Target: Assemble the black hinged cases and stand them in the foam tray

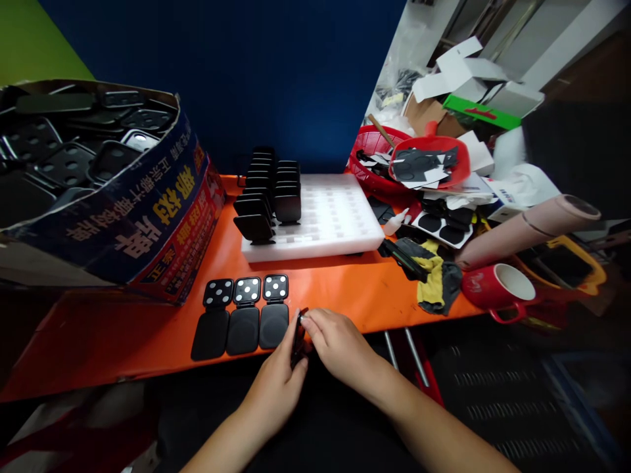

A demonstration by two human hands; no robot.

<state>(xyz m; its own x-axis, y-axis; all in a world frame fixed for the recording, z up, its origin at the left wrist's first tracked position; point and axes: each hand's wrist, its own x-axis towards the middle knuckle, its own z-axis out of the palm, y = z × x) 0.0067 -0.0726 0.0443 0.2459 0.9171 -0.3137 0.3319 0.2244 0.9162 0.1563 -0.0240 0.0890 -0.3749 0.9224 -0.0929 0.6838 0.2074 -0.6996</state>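
Observation:
My left hand [284, 369] grips a dark, thin black piece [298, 336] on edge at the table's front edge. The fingers of my right hand [331, 338] pinch its upper end; its front is turned away from view. Left of my hands lie three black hinged pads [242, 330], unfolded in a row. Each has a plain lower half with a faint round area and a smaller upper plate with silver dots. Behind them, a white foam tray [340, 217] holds two rows of upright black pads [287, 192].
An open carton [162, 217] full of black dotted plates stands at left. To the right are a small white bottle [396, 222], a yellow-grey glove [434, 279], a red mug [493, 289], a pink flask [532, 230] and a red basket [362, 161] with a scrap-filled red dustpan [461, 161].

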